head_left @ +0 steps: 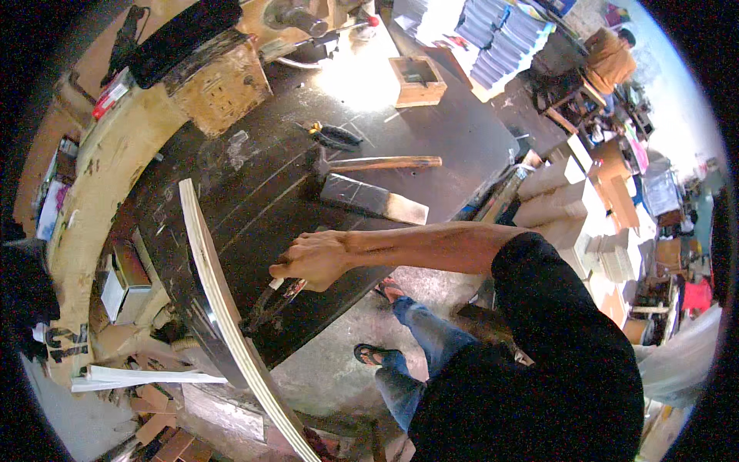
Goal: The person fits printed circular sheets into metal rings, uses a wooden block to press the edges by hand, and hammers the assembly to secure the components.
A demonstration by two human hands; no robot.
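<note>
My right hand (312, 260) reaches over the dark worktable (269, 181) from a black-sleeved arm. Its fingers are closed around a dark, slim tool (265, 309) with a pale part by the thumb; the grip hides its kind. Close to the tool's far end, a long pale strip of layered wood (223, 296) runs past the table's left side and down to the lower edge. Beyond my wrist lie a hammer (392, 162) with a wooden handle and a dark flat block (369, 199) with a lighter end. My left hand is out of sight.
Farther back on the table are a black-and-yellow tool (335, 137) and an open wooden box (418, 83). Machine parts (296, 17) stand behind. Cut boards (566, 196) are stacked at right, where another person (610, 61) sits. Cardboard scraps (154, 416) lie lower left.
</note>
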